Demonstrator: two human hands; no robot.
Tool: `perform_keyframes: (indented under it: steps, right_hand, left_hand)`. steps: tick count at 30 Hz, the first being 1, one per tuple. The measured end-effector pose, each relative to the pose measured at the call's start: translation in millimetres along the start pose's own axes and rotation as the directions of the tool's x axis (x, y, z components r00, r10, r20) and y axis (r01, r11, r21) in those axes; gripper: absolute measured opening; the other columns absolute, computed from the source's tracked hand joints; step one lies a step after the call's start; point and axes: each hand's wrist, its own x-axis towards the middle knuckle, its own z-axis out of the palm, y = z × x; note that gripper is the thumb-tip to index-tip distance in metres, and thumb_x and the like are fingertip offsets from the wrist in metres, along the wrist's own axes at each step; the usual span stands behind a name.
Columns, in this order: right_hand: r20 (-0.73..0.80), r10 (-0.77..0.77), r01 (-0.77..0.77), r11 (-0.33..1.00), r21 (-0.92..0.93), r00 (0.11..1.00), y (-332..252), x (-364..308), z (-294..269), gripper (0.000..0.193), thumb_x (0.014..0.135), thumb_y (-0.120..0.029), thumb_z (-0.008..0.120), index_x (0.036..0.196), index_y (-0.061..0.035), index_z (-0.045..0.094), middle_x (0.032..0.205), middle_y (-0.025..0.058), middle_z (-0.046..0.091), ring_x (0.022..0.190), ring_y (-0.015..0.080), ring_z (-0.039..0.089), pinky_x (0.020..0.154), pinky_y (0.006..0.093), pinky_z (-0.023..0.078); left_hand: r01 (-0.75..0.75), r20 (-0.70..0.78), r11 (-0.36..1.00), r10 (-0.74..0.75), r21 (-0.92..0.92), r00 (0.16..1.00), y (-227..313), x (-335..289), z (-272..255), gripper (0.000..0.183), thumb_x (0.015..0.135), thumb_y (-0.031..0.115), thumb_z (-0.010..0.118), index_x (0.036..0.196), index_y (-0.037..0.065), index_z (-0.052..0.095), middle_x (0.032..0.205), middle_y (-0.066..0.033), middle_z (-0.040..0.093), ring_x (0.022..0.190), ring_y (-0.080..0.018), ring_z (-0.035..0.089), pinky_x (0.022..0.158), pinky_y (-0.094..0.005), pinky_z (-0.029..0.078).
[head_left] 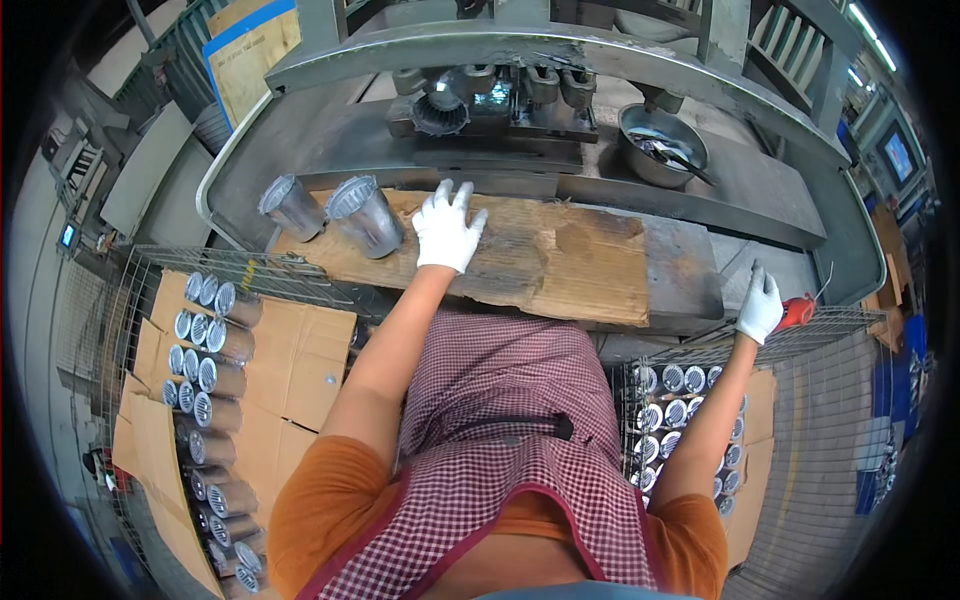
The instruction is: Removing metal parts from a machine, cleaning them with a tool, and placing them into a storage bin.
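Note:
My left hand (447, 228), in a white glove, lies with its fingers spread over a brown cardboard sheet (590, 262) on the bench. Just left of it, a grey metal cup (366, 217) with a ribbed rim leans on the cardboard. A second such cup (292, 208) tilts farther left. My right hand (760, 305), also gloved in white, is out at the bench's right end by the wire basket's edge, its fingers stretched forward. Beside its outer side sits a red tool (797, 312) with a thin spout; no grip on it shows.
Ahead stands a metal press, with a toothed ring-shaped part (441, 113) in its fixture. A metal bowl (662, 146) holding a dark-handled tool stands right of it. Metal cups fill a cardboard-lined wire basket (300, 345) at left and another basket (760, 425) at right.

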Motion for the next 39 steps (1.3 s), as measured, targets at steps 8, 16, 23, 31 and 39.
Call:
perform_keyframes:
  steps: [8,16,23,31,39]
  right_hand:
    - [0.001,-0.005,0.005,0.997,0.073,1.000,-2.5,-2.3,-0.7,0.041,0.090,-0.042,0.058,0.100,-0.0038,0.070,0.087,0.0143,0.070,0.075,0.0204,0.066,0.070,0.0307,0.047]
    - [-0.031,-0.044,0.043,0.999,-0.009,0.999,-6.9,-2.4,-4.4,0.042,0.090,-0.042,0.058,0.098,-0.0019,0.070,0.085,0.0154,0.070,0.072,0.0235,0.064,0.069,0.0319,0.046]
    - [0.022,-0.003,0.003,1.000,-0.025,1.000,-8.0,-1.6,-4.7,0.047,0.089,-0.046,0.059,0.096,-0.0002,0.070,0.085,0.0151,0.070,0.073,0.0194,0.063,0.071,0.0313,0.046]
    - [0.025,0.011,-0.009,0.998,-0.061,1.000,-8.4,0.1,-5.8,0.048,0.089,-0.047,0.059,0.095,-0.0009,0.070,0.084,0.0145,0.070,0.074,0.0197,0.063,0.071,0.0315,0.046]
    - [-0.021,-0.032,0.031,0.997,-0.076,0.999,-5.6,-0.8,-1.4,0.052,0.088,-0.049,0.058,0.094,0.0015,0.069,0.085,0.0175,0.069,0.077,0.0259,0.065,0.072,0.0356,0.047]
  left_hand:
    - [0.015,0.358,0.999,0.002,-0.046,0.934,-5.2,-1.0,1.7,0.044,0.086,0.048,0.055,0.115,0.017,0.064,0.121,-0.0083,0.059,0.115,-0.0272,0.050,0.096,-0.0470,0.036]
    - [-0.004,0.017,0.998,0.005,-0.059,1.000,3.8,1.4,-5.6,0.046,0.085,0.047,0.057,0.119,0.017,0.062,0.124,-0.0097,0.057,0.116,-0.0280,0.049,0.096,-0.0477,0.036]
    - [0.016,0.387,0.996,0.021,-0.090,0.922,-3.5,0.7,-1.1,0.045,0.087,0.048,0.054,0.116,0.016,0.065,0.124,-0.0062,0.058,0.116,-0.0266,0.049,0.097,-0.0448,0.035]
    - [-0.004,0.112,0.994,0.017,-0.110,0.994,1.3,1.6,-8.8,0.047,0.084,0.041,0.060,0.124,0.016,0.058,0.132,-0.0106,0.051,0.117,-0.0304,0.049,0.094,-0.0473,0.037]
    - [-0.024,0.372,0.990,0.075,-0.139,0.925,-6.9,-5.3,3.3,0.039,0.086,0.044,0.056,0.115,0.019,0.064,0.124,-0.0078,0.057,0.116,-0.0274,0.050,0.094,-0.0456,0.037]
